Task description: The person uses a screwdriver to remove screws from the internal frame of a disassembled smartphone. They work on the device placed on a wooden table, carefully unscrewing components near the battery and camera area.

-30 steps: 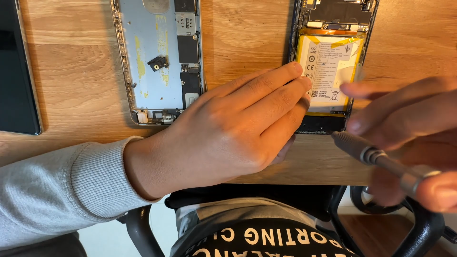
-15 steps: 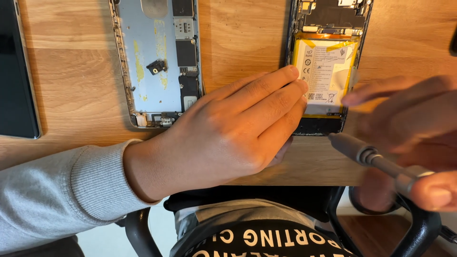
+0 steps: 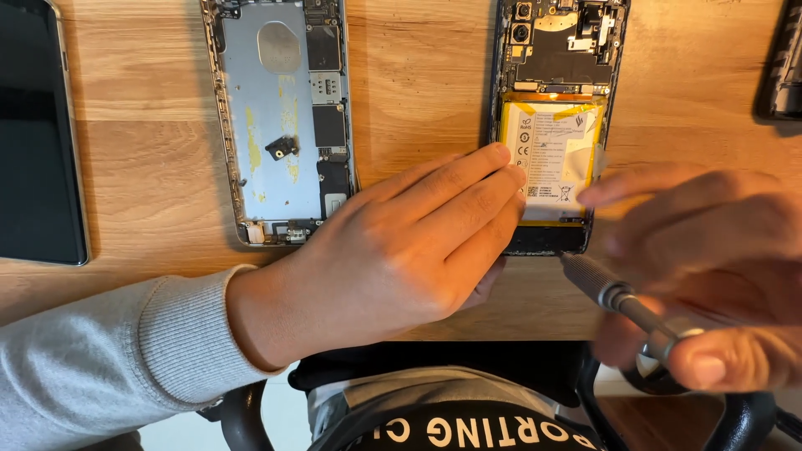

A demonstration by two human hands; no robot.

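My left hand [image 3: 401, 250] lies flat on the wooden table [image 3: 418, 92], fingers together, its fingertips resting on the left edge of an opened phone [image 3: 555, 125] with a white and yellow battery [image 3: 555, 154] showing. My right hand [image 3: 710, 267], blurred, grips a slim metal screwdriver [image 3: 618, 296] whose tip points toward the phone's lower right corner. A grey sleeve covers my left forearm.
A second opened phone shell [image 3: 280, 125], silver inside with small boards, lies to the left. A dark phone screen [image 3: 38, 134] lies at the far left edge. A dark object [image 3: 781, 75] sits at the top right. A chair and my lap show below the table's edge.
The view has shifted so the phones sit lower in frame. My right hand with the screwdriver has edged slightly left toward the phone's bottom corner. My left hand stays in place.
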